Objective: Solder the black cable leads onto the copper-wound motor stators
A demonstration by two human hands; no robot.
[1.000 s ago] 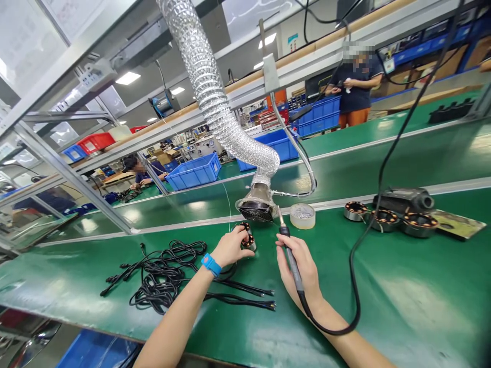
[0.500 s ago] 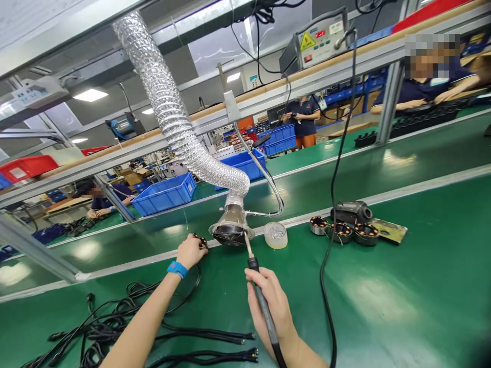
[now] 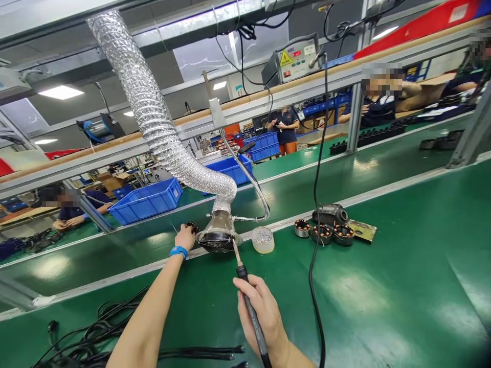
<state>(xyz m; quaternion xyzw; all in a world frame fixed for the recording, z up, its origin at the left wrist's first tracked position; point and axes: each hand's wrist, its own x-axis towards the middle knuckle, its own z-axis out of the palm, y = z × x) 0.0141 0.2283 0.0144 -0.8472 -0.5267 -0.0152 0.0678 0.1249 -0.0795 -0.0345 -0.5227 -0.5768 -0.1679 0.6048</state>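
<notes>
the right hand point(image 3: 264, 309) gripped the iron point(image 3: 253, 319) rather like a pen, its fingers wrapped around the handle, likely to stay clear of the hot end; the tip lay at the right edge of the hood point(image 3: 220, 225), contact unclear. the left hand point(image 3: 185, 238), fingers partly hidden, grasped a coil point(image 3: 193, 228) just left of the hood, which hung low over the table point(image 3: 356, 306), presumably to draw off fumes. 3 spare coils point(image 3: 321, 233) sat farther right, perhaps for elbow room.

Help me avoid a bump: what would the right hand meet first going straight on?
The right hand would likely bring its iron against the hood first; whether they touch now is unclear.
</notes>
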